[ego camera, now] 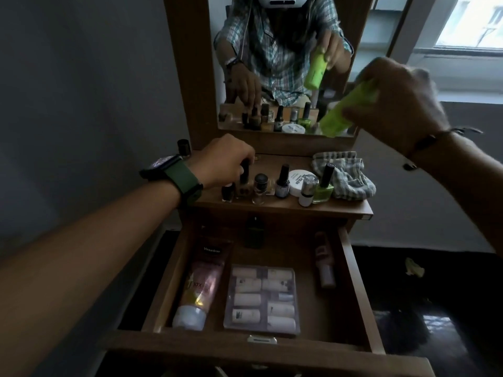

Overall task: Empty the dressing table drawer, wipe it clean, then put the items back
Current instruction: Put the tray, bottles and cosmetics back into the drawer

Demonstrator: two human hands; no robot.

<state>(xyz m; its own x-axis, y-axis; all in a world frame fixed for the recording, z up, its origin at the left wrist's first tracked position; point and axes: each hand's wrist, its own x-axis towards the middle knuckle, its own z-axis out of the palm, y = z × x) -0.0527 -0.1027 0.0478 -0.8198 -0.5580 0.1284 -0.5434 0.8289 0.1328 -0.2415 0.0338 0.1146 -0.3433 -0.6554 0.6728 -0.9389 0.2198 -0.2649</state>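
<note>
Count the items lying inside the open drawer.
4: a lotion tube at left, a clear compartment box in the middle, a pink tube at right, a dark bottle at back; others may be hidden.

The room was dim. Daylight came only from the window [468, 23] at upper right, blown out white. The drawer [353, 281] lay in murky shadow. The raised right hand [394, 102] was motion-blurred, and wide-angle distortion bent the edges.

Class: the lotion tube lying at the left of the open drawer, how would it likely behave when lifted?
The lotion tube looks soft-walled, so it would probably flex under the fingers. Its glossy surface may be slightly slippery. Lying flat, tapering from a broad cap, it seems unlikely to roll.
</note>
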